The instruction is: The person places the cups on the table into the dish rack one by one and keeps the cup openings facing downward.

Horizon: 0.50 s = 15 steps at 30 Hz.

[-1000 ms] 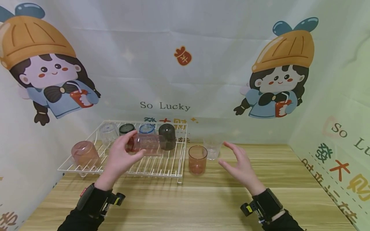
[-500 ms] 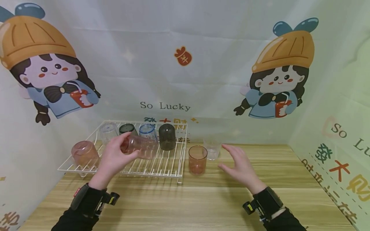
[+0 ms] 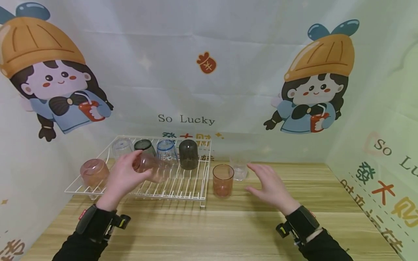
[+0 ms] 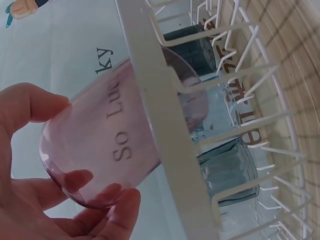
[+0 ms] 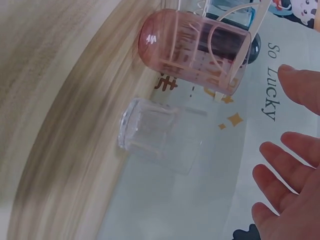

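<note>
My left hand (image 3: 128, 171) grips a clear pink cup (image 3: 152, 165) lying on its side, just above the white wire rack (image 3: 183, 190). In the left wrist view my thumb and fingers curl round the pink cup (image 4: 112, 147) at its rim end, behind a rack bar (image 4: 167, 130). My right hand (image 3: 262, 180) hovers open above the table, holding nothing. Left of it stand an orange cup (image 3: 223, 180) and a small clear cup (image 3: 239, 169), both upright. The right wrist view shows the orange cup (image 5: 195, 50), the clear cup (image 5: 155, 131) and my spread fingers (image 5: 287, 182).
Several cups stand upside down on the rack: a pink one (image 3: 94, 173) front left, then a clear (image 3: 122, 146), a dark green (image 3: 143, 145), a blue-rimmed (image 3: 166, 149) and a dark grey one (image 3: 188, 154) along the back. Printed cloth walls close in the wooden table (image 3: 228, 228).
My left hand has carried the pink cup left and down, closer to the rack wires. My right hand has sunk slightly and stays open.
</note>
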Tool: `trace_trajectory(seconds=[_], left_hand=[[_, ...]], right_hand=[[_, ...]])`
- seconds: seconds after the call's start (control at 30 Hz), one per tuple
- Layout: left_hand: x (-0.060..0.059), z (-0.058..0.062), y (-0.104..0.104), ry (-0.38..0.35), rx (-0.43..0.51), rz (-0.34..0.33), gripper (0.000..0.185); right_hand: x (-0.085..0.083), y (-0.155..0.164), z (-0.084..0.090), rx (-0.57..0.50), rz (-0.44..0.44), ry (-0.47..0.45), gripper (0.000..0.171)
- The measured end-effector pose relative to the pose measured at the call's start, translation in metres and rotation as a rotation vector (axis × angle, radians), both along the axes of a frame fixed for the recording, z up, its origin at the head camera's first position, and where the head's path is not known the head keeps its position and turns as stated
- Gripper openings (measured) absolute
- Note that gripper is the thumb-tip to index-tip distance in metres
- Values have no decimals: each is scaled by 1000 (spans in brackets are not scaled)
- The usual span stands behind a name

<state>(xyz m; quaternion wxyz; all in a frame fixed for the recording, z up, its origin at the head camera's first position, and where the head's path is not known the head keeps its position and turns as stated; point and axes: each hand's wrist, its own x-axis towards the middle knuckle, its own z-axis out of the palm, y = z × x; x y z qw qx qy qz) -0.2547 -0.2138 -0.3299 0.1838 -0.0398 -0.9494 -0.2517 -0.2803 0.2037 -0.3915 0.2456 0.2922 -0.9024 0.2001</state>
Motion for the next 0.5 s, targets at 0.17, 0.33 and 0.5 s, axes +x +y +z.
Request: trace_trajectory(seconds=[0.17,0.33,0.5], left_hand=[[0,1,-3,-36,-25,11,74],[-4,2,-8,-52,-64,18,75],[-8,1,-14,-37,-115,9,73]], right_hand=[[-2,-1,2,49,-1,-10,72],[-1,-2,5,83,-6,-50,72],[-2,-4,7,110,-12,-52,72]])
